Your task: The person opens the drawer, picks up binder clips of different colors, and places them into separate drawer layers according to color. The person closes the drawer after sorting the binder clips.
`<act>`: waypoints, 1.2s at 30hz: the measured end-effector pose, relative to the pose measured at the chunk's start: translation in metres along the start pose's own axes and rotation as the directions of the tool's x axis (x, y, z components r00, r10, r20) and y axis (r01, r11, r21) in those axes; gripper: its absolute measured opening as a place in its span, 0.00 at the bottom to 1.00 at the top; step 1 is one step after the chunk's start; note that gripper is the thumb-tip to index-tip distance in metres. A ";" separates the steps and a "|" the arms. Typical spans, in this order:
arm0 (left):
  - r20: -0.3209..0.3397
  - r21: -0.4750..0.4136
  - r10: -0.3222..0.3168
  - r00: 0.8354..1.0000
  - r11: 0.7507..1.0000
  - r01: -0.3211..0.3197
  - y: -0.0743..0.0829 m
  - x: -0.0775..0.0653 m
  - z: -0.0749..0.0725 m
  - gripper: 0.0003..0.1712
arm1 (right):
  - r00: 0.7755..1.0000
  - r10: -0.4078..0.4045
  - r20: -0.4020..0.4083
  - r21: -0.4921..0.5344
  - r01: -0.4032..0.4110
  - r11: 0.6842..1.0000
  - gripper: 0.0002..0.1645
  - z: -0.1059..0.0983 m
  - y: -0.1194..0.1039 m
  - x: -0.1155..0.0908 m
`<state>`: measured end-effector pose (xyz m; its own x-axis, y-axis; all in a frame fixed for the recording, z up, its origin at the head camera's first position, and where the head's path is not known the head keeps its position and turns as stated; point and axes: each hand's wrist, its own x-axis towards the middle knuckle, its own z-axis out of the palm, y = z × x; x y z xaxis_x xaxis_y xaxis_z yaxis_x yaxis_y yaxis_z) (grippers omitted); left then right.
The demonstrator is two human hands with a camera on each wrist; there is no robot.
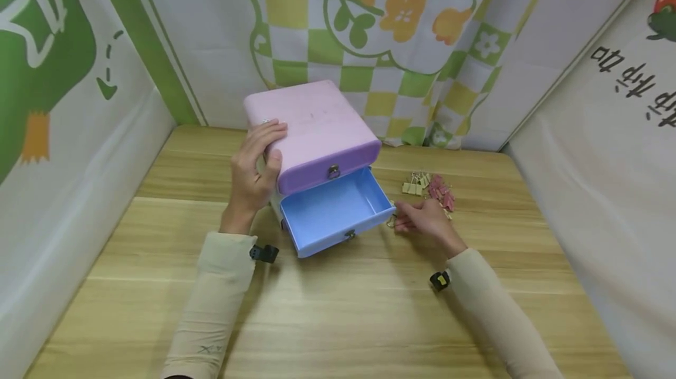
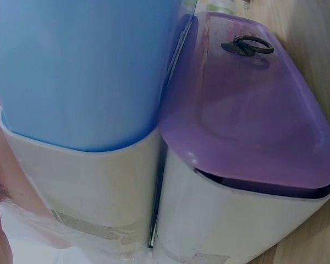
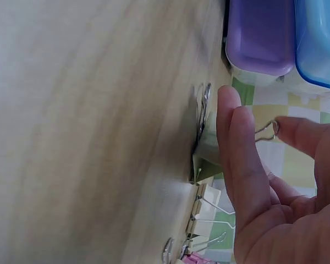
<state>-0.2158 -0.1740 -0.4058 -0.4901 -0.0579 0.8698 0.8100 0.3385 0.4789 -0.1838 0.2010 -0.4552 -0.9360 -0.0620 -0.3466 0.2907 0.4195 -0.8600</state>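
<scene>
A small drawer box with a pink top [image 1: 317, 121] stands on the table. Its purple upper drawer [image 1: 306, 178] is closed, while the blue drawer [image 1: 323, 243] below is pulled out with nothing in it. In the left wrist view the lower purple drawer [image 2: 253, 110] has a ring pull and a narrow gap at its edge. My left hand [image 1: 250, 171] rests on the box's top left edge, fingers extended over the top. Beside the blue drawer's right corner, my right hand [image 1: 425, 222] pinches a pale yellow binder clip [image 3: 207, 165]; fingers partly hide it.
Pale yellow binder clips [image 1: 413, 187] and pink binder clips [image 1: 440, 192] lie in a loose pile right of the box. A checkered, flowered curtain [image 1: 364, 80] hangs behind the box. White printed walls flank the wooden table [image 1: 338, 320].
</scene>
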 end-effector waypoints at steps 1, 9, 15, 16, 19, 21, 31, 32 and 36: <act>-0.002 -0.004 -0.001 1.000 1.000 0.001 0.000 0.000 0.000 0.26 | 1.000 0.004 0.005 0.006 -0.004 1.000 0.29 0.000 -0.001 0.001; -0.017 -0.031 -0.004 1.000 1.000 0.003 -0.001 0.001 0.002 0.24 | 0.995 -0.020 0.095 -0.010 0.021 1.000 0.23 -0.015 -0.003 0.001; -0.001 -0.022 -0.005 1.000 1.000 0.005 0.000 0.001 0.001 0.25 | 0.995 -0.035 0.093 0.030 0.032 0.999 0.23 -0.027 0.002 -0.001; 0.004 -0.018 -0.006 1.000 1.000 0.006 0.000 0.001 0.000 0.25 | 0.995 -0.033 0.094 0.042 0.029 0.999 0.23 -0.029 0.003 -0.001; 0.014 -0.007 -0.006 1.000 1.000 0.006 0.000 0.001 -0.001 0.26 | 0.993 -0.042 0.110 0.063 0.035 0.997 0.24 -0.036 0.004 -0.002; 0.017 -0.002 -0.007 1.000 1.000 0.007 0.000 0.000 -0.001 0.26 | 0.991 -0.054 0.125 0.068 0.046 0.997 0.24 -0.040 0.003 -0.002; 0.015 0.004 -0.011 1.000 1.000 0.011 -0.001 -0.001 -0.001 0.26 | 0.986 -0.106 0.131 0.111 0.092 0.990 0.25 -0.062 -0.015 -0.004; 0.015 0.005 -0.011 1.000 1.000 0.011 0.000 -0.001 -0.001 0.26 | 0.985 -0.111 0.130 0.126 0.095 0.987 0.25 -0.063 -0.019 -0.004; 0.016 0.004 -0.013 1.000 1.000 0.013 0.000 -0.001 -0.001 0.26 | 0.987 -0.109 0.117 0.175 0.087 0.981 0.28 -0.070 -0.036 -0.007</act>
<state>-0.2155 -0.1751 -0.4067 -0.5059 -0.0474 0.8613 0.8023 0.3410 0.4900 -0.2019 0.2494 -0.3956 -0.9324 -0.2127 -0.2922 0.2380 0.2472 -0.9393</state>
